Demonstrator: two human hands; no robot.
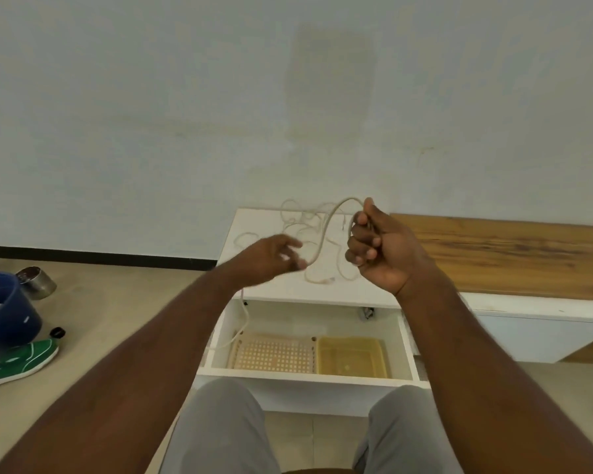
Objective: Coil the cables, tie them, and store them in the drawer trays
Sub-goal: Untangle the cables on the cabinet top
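A thin beige cable [326,230] arcs in the air between my two hands above the white cabinet top [254,220]. My right hand [380,251] is closed on one end of it, thumb up. My left hand [274,256] is blurred, its fingers pinching the cable lower down. More loose beige cable [298,217] lies tangled on the cabinet top, and a strand hangs over the front edge into the open drawer [308,374]. Inside the drawer sit a perforated beige tray [274,354] on the left and a translucent yellow tray [351,357] on the right.
A wooden bench top [514,251] runs to the right of the cabinet. On the floor at left are a dark blue bucket [4,309], a metal tin [36,282], a small black cap [58,332] and a green shoe [18,362]. My knees [220,422] are below the drawer.
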